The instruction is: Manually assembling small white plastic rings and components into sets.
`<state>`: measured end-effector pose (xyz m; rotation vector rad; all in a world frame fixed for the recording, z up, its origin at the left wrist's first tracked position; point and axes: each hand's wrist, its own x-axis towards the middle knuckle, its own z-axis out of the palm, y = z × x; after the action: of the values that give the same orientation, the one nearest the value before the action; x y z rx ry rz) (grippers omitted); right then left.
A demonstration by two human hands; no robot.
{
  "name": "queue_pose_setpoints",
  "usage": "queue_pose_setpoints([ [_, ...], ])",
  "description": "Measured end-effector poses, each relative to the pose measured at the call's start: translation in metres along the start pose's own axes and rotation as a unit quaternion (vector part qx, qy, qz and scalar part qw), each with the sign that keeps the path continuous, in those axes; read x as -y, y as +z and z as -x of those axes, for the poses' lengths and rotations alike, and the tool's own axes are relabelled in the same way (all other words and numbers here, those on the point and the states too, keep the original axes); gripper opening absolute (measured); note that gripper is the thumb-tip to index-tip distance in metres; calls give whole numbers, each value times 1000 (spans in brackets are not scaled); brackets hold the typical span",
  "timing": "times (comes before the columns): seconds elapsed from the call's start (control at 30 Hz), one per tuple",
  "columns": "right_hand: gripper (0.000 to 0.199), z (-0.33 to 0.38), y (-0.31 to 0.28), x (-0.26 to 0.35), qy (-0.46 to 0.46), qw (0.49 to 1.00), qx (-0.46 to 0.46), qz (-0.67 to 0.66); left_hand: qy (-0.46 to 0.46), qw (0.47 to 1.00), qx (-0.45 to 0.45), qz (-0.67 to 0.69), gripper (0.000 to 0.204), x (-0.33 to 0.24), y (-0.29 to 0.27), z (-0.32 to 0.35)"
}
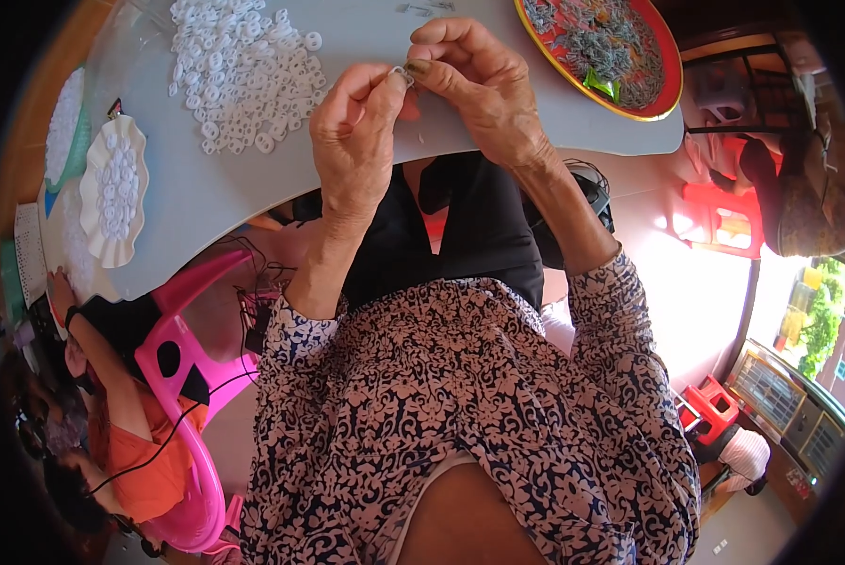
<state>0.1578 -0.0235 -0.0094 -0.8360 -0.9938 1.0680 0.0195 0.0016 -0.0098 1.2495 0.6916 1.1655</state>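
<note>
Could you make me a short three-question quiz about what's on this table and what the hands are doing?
1. True or false: both hands, the left hand and the right hand, pinch one small part between their fingertips.
2. Which lies on the red round tray? A) white rings B) grey metal bits C) fruit
3. Fill in: the loose pile of white rings lies on the table to the person's ____ of the hands.

Key: 1 true; 2 B; 3 left. The small part is too tiny to tell its exact kind.
</note>
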Motion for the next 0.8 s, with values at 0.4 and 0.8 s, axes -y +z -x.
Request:
queue_pose_setpoints([
  [0.4,15,2,-5,5,22,996,36,77,-18,997,63,37,11,-1,-9,1],
  [0.8,22,1,1,8,-4,980,38,195,-12,994,108,-21,12,-3,-13,-1],
])
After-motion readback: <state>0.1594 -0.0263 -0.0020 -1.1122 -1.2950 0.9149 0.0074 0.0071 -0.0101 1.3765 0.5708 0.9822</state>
